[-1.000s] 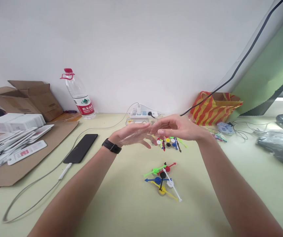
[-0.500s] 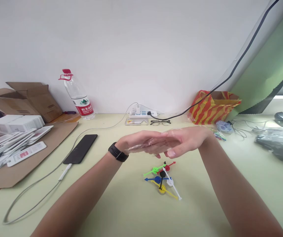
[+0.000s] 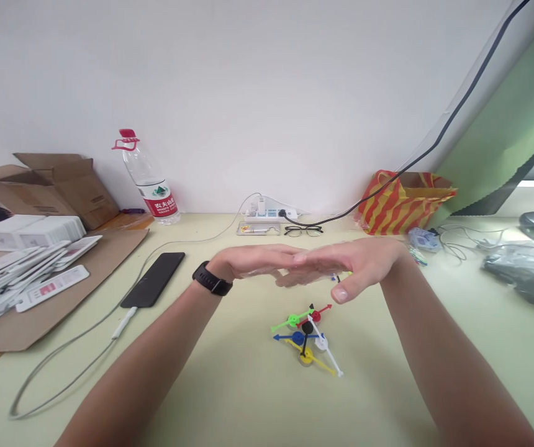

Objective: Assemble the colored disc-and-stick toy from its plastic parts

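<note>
My left hand (image 3: 260,259), with a black watch on its wrist, is stretched flat with its palm down. Its fingertips meet those of my right hand (image 3: 357,264), which is also flat, its thumb held apart. Clear, crinkled plastic film (image 3: 264,271) shows under and along the hands; whether either hand grips it is hidden. Small blue, black and yellow bits (image 3: 335,278) peek out between the right thumb and fingers. Below the hands, on the table, lies a cluster of plastic arrow spinners: green (image 3: 292,320), red (image 3: 316,316), blue (image 3: 297,338), black (image 3: 307,327), white (image 3: 321,343) and yellow (image 3: 307,356).
A black phone (image 3: 153,279) on a charging cable lies to the left, beside cardboard with white cards (image 3: 53,288). Behind stand a water bottle (image 3: 158,192), a power strip (image 3: 269,214), glasses (image 3: 303,231) and a striped bag (image 3: 397,205). Grey plastic packaging (image 3: 523,270) lies far right.
My left hand has shifted slightly left, and my right thumb has moved a little right and down. Coloured bits now show behind the right hand. The spinners have stayed put.
</note>
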Demonstrator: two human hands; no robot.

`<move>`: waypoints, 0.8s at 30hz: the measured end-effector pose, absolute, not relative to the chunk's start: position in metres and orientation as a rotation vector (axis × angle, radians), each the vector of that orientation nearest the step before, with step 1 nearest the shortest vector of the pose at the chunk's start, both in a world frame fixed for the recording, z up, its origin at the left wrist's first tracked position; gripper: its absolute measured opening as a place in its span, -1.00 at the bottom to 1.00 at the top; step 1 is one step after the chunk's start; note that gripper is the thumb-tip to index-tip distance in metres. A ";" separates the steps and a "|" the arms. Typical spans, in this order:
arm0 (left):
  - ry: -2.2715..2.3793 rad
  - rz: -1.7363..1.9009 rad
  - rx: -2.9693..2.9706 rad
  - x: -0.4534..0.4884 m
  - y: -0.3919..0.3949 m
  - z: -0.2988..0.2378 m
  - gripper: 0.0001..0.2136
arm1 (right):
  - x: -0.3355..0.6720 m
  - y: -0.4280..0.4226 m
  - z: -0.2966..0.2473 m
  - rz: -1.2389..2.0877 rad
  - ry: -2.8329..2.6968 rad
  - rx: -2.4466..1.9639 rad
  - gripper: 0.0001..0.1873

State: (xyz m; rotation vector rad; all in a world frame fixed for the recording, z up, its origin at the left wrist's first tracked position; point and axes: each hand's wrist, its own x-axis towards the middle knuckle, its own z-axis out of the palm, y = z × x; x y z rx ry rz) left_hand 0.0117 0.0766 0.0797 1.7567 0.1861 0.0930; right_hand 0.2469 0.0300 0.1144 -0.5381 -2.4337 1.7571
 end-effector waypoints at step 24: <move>0.380 0.258 1.365 -0.072 0.148 0.039 -0.33 | 0.164 0.034 0.062 1.221 -3.096 -1.077 -0.71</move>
